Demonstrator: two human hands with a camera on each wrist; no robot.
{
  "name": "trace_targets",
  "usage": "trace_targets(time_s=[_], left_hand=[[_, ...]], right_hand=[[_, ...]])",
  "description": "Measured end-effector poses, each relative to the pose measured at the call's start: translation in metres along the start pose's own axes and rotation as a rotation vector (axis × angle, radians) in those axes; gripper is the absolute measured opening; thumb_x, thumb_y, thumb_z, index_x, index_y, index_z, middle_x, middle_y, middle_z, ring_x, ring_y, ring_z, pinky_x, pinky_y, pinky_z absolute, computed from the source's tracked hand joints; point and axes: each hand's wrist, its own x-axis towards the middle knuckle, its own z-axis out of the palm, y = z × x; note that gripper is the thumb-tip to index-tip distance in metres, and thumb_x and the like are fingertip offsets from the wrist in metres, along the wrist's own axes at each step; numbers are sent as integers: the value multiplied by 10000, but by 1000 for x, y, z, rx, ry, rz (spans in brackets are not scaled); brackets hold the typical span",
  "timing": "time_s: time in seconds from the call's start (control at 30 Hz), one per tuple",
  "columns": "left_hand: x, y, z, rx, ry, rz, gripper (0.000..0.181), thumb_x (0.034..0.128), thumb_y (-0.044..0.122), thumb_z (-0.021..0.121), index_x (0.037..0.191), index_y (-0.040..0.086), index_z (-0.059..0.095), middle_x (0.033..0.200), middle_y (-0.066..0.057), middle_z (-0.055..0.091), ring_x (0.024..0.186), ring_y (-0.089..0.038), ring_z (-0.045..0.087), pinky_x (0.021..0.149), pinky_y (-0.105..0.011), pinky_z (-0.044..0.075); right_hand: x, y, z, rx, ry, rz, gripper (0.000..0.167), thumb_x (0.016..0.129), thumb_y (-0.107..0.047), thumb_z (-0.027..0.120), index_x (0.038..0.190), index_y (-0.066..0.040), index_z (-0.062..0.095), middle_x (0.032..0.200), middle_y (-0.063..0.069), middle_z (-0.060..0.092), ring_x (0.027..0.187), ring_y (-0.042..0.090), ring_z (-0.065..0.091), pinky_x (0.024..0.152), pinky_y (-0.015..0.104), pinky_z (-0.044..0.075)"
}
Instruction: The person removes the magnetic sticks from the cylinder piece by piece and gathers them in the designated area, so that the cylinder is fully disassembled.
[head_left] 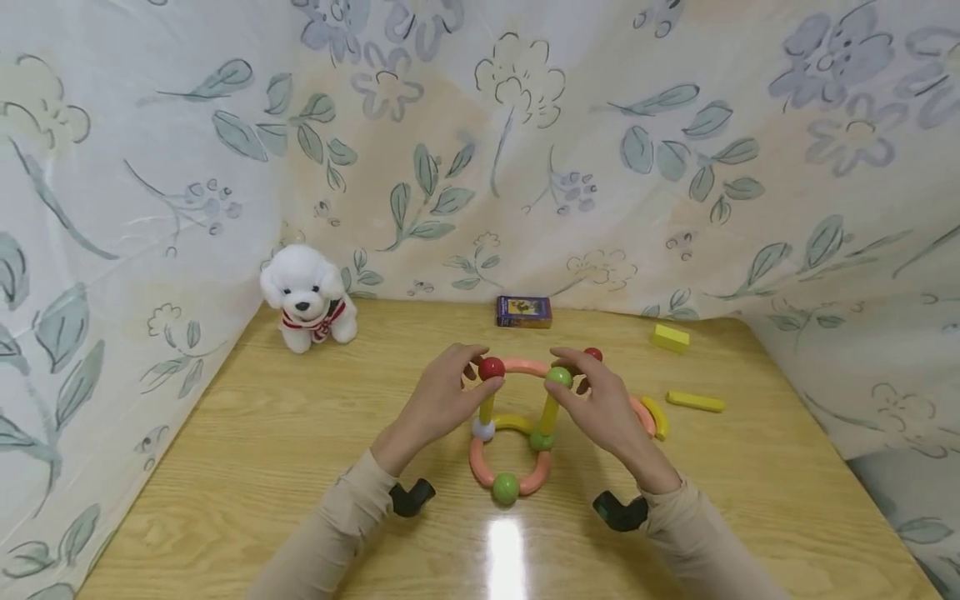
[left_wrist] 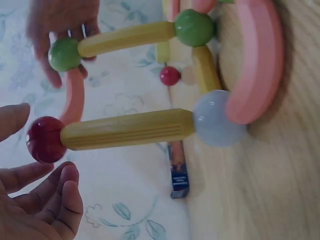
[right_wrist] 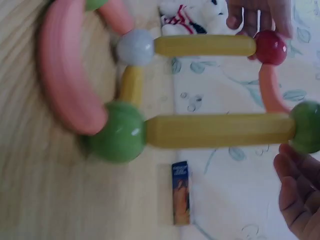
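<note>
A toy frame of balls and rods stands on the table. Its base ring has pink curved rods (head_left: 477, 462), a green ball (head_left: 506, 489), a white ball (left_wrist: 220, 118) and another green ball (right_wrist: 118, 131). Two yellow rods (right_wrist: 220, 131) rise from it, joined at the top by a pink curved rod (head_left: 525, 367). My left hand (head_left: 442, 396) holds the red ball (head_left: 491, 368) on the left rod between thumb and fingers. My right hand (head_left: 603, 404) holds the upper green ball (head_left: 558, 379) on the right rod the same way; its thumb is hidden in the right wrist view.
Right of the frame lie a pink curved rod (head_left: 643, 417), a yellow curved rod (head_left: 657, 418), a straight yellow rod (head_left: 695, 402) and a yellow block (head_left: 671, 338). Another red ball (head_left: 593, 354) sits behind my right hand. A small box (head_left: 523, 312) and a plush dog (head_left: 306, 298) stand farther back.
</note>
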Motion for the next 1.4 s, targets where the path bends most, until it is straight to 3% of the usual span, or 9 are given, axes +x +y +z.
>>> trace_targets(time_s=[0.13, 0.43, 0.67, 0.9, 1.03, 1.17, 1.4], left_hand=[[2, 2, 0, 37, 5, 42, 427, 917, 289, 687, 1248, 30, 610, 1070, -76, 648, 888, -174, 578, 741, -279, 482], [3, 3, 4, 38, 29, 89, 320, 908, 233, 702, 1150, 31, 651, 1022, -80, 657, 837, -175, 593, 694, -226, 478], [3, 5, 5, 41, 59, 121, 290, 904, 206, 705, 1121, 18, 660, 1003, -92, 658, 809, -174, 607, 684, -213, 494], [2, 5, 5, 39, 95, 147, 276, 897, 189, 711, 1102, 13, 658, 992, -91, 655, 807, -167, 610, 694, -285, 541], [2, 6, 4, 35, 100, 145, 277, 894, 177, 714, 1103, 6, 655, 1000, -101, 652, 808, -164, 609, 699, -312, 551], [2, 6, 4, 50, 101, 139, 288, 881, 176, 729, 1101, 5, 656, 991, -99, 653, 795, -149, 599, 686, -249, 520], [3, 7, 1, 59, 55, 97, 286, 902, 188, 701, 1121, 13, 641, 1001, -94, 638, 814, -180, 608, 678, -212, 499]], right_hand=[[10, -9, 7, -42, -7, 12, 431, 912, -255, 680, 1307, -104, 598, 1180, 97, 684, 1005, 229, 624, 813, 393, 505], [16, -14, 25, -225, 98, -97, 265, 869, -192, 731, 1097, -56, 721, 966, 82, 727, 740, 159, 619, 643, 317, 498], [16, -11, 26, -207, 138, -147, 203, 858, -123, 743, 1043, -40, 733, 866, 86, 704, 620, 100, 502, 549, 211, 391], [16, -13, 26, -194, 125, -145, 213, 865, -129, 738, 1055, -33, 726, 874, 92, 702, 618, 97, 482, 551, 215, 387], [16, -14, 26, -199, 127, -147, 226, 865, -128, 738, 1070, -32, 720, 906, 100, 708, 659, 125, 533, 593, 259, 432], [16, -15, 26, -202, 127, -151, 228, 864, -129, 738, 1069, -31, 719, 926, 105, 711, 713, 158, 592, 632, 305, 472], [17, -15, 26, -189, 109, -126, 255, 873, -151, 730, 1095, -25, 707, 930, 102, 701, 651, 124, 519, 574, 236, 418]])
